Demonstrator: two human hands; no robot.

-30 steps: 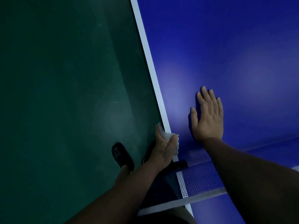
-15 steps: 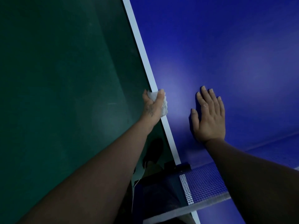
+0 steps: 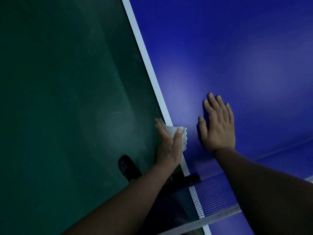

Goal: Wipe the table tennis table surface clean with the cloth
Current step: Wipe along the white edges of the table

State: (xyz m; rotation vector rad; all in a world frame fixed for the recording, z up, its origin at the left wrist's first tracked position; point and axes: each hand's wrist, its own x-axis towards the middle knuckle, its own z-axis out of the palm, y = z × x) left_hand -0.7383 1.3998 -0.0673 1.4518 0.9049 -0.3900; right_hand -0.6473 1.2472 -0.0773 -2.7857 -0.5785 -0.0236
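The blue table tennis table (image 3: 220, 48) fills the right side, with a white line (image 3: 145, 58) along its left edge. My left hand (image 3: 168, 146) grips a small white cloth (image 3: 181, 135) folded over that edge, thumb on top and fingers down the side. Flat on the blue surface just to the right lies my right hand (image 3: 217, 124), fingers straight and together, holding nothing.
The net (image 3: 213, 195) with its white top band and black clamp (image 3: 191, 178) crosses the lower right, close behind both wrists. Dark green floor (image 3: 67, 99) lies left of the table. A dark shoe (image 3: 128, 168) stands on it under my left forearm.
My left hand has slid the cloth back along the table's edge toward the net, after reaching far up the edge half a second ago. The right hand has stayed put.
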